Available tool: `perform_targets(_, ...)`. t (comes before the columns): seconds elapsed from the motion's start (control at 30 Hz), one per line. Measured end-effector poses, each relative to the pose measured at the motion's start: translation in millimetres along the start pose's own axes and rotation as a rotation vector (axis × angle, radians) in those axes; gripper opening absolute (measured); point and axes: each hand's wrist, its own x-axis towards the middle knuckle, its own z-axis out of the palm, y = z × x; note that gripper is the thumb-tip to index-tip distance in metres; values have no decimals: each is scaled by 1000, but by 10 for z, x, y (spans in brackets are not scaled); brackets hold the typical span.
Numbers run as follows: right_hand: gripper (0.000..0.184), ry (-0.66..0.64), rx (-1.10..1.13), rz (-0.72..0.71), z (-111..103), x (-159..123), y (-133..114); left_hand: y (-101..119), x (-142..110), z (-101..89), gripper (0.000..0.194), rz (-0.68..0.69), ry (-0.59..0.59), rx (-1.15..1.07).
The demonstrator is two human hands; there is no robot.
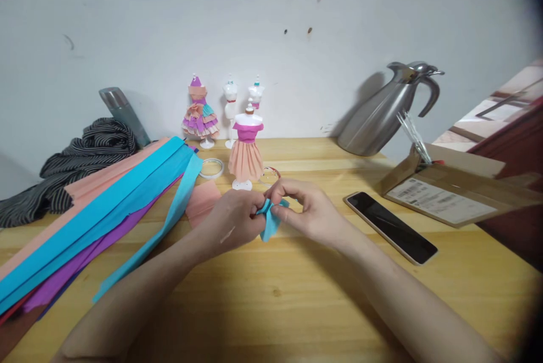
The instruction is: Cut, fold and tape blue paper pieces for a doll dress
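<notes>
head view: both hands, left hand (231, 221) and right hand (303, 210), pinch a blue paper piece (268, 221); box label (436, 203) unreadable.

You are pinching a small blue crepe-paper piece (268, 220), pleated and crumpled, its lower end hanging just above the wooden counter (271, 295).

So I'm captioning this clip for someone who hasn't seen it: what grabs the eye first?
Both hands, left hand and right hand, pinch a small blue paper piece at the table's centre. Left of them fan long crepe paper strips; behind stands a mannequin in a pink paper dress.
</notes>
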Motion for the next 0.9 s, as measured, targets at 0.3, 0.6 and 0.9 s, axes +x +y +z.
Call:
perform_targets(0.3, 7, 18, -88, -13, 2, -14, -20, 48, 1, 10, 30, -22, -20, 79)
perform_targets(0.6, 7, 36, -94, -1, 30, -15, -27, 32, -11, 38, 27, 34, -13, 80)
perform_targets(0.9, 6, 44, -32, 15, 36, -2, -13, 87, -23, 2, 29, 31, -16, 87)
